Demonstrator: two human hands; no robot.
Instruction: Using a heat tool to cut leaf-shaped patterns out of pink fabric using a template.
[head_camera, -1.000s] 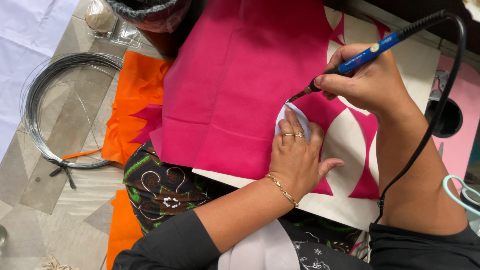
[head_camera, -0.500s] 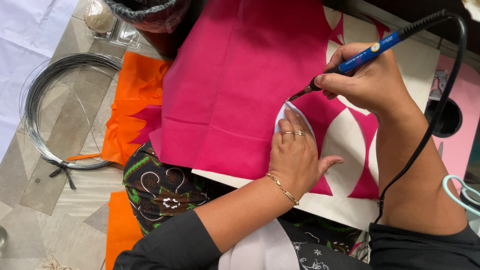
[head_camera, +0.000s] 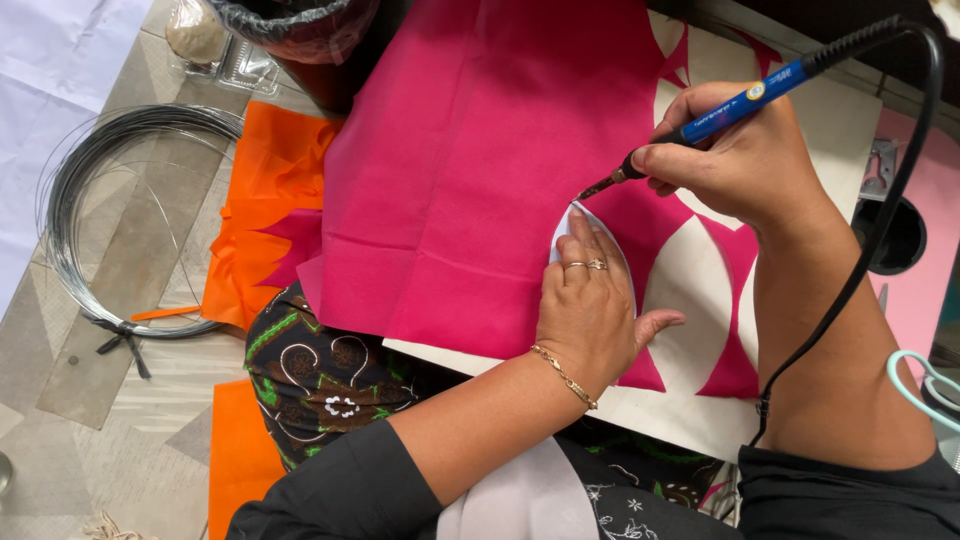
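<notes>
My right hand (head_camera: 745, 160) is closed around the blue hot-cutting tool (head_camera: 740, 100), held like a pen. Its long axis runs from the upper right, where the black cord (head_camera: 880, 210) leaves it, down to the lower left, and the dark tip (head_camera: 595, 187) touches the pink fabric (head_camera: 480, 170) just above my left fingertips (head_camera: 578, 222). So the tip lies a little up and to the right of these fingers, very near but apart from them. My left hand (head_camera: 590, 305) is flat with the fingers stretched, gripping nothing; it presses a white curved template (head_camera: 558, 240) on the fabric, and the tip sits at the curved edge of this template. The fabric lies over a cream board (head_camera: 690, 290), mostly on its left half, and on the right half the board shows through petal-shaped openings. Beyond the far left corner of the board stands a dark bin with a black liner (head_camera: 300, 30); what is inside I cannot see. Next to it is a clear plastic box (head_camera: 215, 55) with, I think, a roll of beige thread. On the floor to the left lie a coil of wire (head_camera: 110, 220) and orange fabric (head_camera: 265, 210).
</notes>
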